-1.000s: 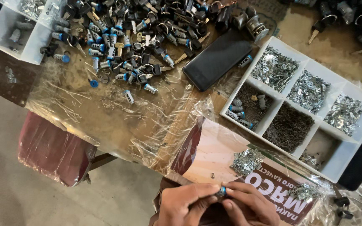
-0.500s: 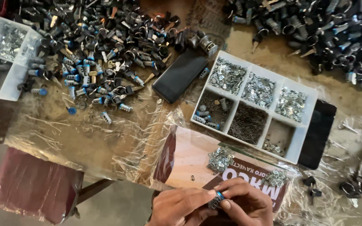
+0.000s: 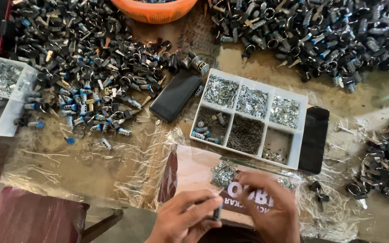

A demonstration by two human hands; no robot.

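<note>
Both hands meet low at the table's near edge: the left hand (image 3: 183, 220) pinches a small dark lock cylinder (image 3: 217, 211) at its fingertips, while the blurred right hand (image 3: 269, 207) curls closed against it. Just beyond sits the white compartment tray (image 3: 300, 135) and a black phone (image 3: 175, 96).

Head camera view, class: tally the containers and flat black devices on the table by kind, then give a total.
White compartment trays: 2, one central and one at the left edge
Orange basin: 1
Flat black devices: 2
Total: 5
</note>
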